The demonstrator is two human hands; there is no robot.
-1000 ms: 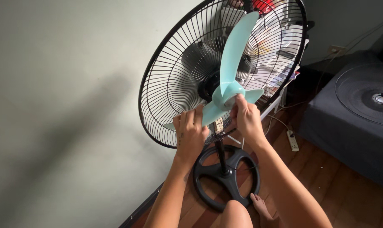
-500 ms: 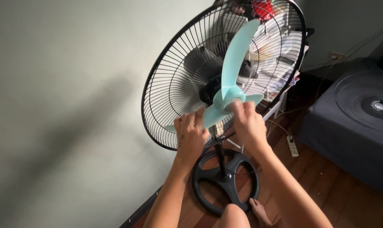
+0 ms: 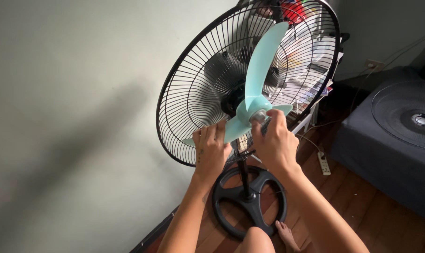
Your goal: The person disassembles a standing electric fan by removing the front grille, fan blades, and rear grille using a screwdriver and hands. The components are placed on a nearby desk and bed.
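**Blade on the shaft, front guard still off**

My left hand [image 3: 211, 149] is closed over the lower blade of the pale blue fan blade [image 3: 255, 89], fingers curled around its edge to steady it. My right hand [image 3: 274, 139] is pinched shut at the hub, thumb and fingertips gripping the small blade cap [image 3: 259, 115] at the centre. I cannot tell how far the cap sits on its thread.

As I judge it, the work is partway: the blade sits on the motor shaft inside the black wire rear guard [image 3: 193, 93], which is fixed to the stand fan. The front of the fan is open. The round dark front grille [image 3: 407, 115] lies flat and well apart to my right on a dark cushioned seat [image 3: 386, 150], so it is not yet fitted.

The fan's pole runs down to a black round base [image 3: 250, 199] with spoked openings, standing on a reddish-brown wooden floor [image 3: 362, 206]. My bare foot [image 3: 287, 234] rests just beside the base. A plain pale wall [image 3: 71, 117] fills the left side. Behind the guard are stacked papers and a shelf, blurred through the wires. A white power strip [image 3: 323, 162] lies on the floor near the seat, and a wall socket [image 3: 375, 63] sits above it.
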